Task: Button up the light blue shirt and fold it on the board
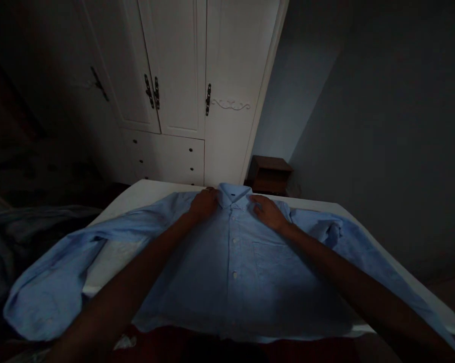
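Observation:
A light blue button-up shirt (231, 262) lies face up on a white table (144, 191), collar at the far end and sleeves spread to both sides. My left hand (204, 202) rests on the shirt's shoulder just left of the collar (233, 192), fingers curled onto the cloth. On the other side of the collar my right hand (267, 210) lies flat on the fabric with its fingers stretched out. The left sleeve (49, 292) hangs off the table's near left edge.
A white wardrobe (182, 91) with dark handles and drawers stands behind the table. A small brown wooden cabinet (270, 174) sits against the wall to its right. Dark bedding (19, 237) lies at the left. The room is dim.

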`<state>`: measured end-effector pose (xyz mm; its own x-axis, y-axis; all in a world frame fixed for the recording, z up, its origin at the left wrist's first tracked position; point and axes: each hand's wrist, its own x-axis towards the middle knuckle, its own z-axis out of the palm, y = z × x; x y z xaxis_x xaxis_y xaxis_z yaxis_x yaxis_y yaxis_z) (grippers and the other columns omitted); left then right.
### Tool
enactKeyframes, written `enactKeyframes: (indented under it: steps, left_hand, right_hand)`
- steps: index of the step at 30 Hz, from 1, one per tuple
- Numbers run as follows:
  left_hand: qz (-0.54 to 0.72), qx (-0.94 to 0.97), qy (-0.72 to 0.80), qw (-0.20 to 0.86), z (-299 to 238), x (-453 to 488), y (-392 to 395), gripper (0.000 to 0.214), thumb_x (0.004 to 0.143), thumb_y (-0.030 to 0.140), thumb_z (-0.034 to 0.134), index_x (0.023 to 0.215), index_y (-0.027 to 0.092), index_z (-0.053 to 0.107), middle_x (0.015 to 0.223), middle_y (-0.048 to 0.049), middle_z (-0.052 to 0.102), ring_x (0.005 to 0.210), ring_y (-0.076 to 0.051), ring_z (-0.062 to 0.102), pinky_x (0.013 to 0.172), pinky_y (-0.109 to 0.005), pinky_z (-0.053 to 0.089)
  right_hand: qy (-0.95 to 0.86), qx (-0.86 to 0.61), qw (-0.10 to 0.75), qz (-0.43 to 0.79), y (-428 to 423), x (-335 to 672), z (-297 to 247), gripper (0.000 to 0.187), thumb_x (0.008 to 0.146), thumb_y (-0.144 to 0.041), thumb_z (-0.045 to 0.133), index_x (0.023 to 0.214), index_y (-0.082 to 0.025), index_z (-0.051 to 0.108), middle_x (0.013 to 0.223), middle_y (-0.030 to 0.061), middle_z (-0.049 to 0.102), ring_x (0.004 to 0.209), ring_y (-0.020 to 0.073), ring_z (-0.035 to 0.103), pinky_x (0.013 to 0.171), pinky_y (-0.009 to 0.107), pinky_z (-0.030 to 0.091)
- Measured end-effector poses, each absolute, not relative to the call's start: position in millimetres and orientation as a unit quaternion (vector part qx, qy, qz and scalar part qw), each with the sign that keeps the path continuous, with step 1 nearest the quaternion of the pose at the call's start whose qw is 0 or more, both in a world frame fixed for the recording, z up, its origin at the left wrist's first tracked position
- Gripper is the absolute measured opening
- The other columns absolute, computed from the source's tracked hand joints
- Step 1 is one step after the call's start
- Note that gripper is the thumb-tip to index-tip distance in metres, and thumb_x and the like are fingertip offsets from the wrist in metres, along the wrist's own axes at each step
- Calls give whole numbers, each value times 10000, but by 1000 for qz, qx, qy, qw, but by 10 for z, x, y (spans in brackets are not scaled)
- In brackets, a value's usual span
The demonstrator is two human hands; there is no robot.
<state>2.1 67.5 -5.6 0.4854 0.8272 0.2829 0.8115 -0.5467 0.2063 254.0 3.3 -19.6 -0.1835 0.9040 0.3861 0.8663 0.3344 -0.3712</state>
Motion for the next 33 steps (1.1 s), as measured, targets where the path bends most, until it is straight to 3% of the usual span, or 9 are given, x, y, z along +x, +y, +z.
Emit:
enactKeyframes:
  steps: [3,6,10,17,25,33]
  left_hand:
    - [148,908,392,6,-4,194,819,444,896,166,422,1320,217,545,1404,-83,547,1349,-238,441,1097,-419,375]
    - [92,936,340,-12,-5,321,879,463,854,198,482,1311,232,547,1412,-80,541,1415,-279,336,1120,-533,293]
    - [43,950,309,-16,-10,370,864,464,760,289,609,1221,229,611,1344,-123,583,1315,-304,450,1111,-583,227]
    - [126,933,337,25,-85,259,894,319,797,303,587,1097,275,689,1129,-93,648,1133,-277,552,1003,-535,318]
    - [229,900,344,138,-182,182,891,204,841,321,578,973,231,704,1085,-50,706,1119,-241,581,1056,-484,302]
    - [227,902,333,153,-222,163,907,225,870,363,601,1028,250,715,1081,-58,719,1102,-258,601,1080,-508,299]
  right_hand:
    - [-812,-510,284,13,269,2363,-199,558,752,-42,499,1283,-186,592,1309,103,621,1232,257,560,1100,487,394]
    - [-844,-469,259,22,459,2242,-219,621,704,0,507,1298,-171,567,1291,116,629,1204,253,576,1075,464,410]
    - [-867,-439,230,50,603,2282,-301,482,727,-4,519,1173,-154,624,1122,108,697,1078,227,635,1003,412,456]
    - [-874,-382,299,32,603,2440,-409,458,707,-36,572,1144,-159,630,990,79,671,994,232,605,913,414,465]
    - [-877,-341,339,-10,498,2438,-405,73,879,-236,636,922,-208,687,863,46,655,889,207,587,845,388,448]
    - [-873,-310,352,-137,389,2384,-356,167,953,-278,551,913,-211,699,851,58,659,856,198,580,778,360,448]
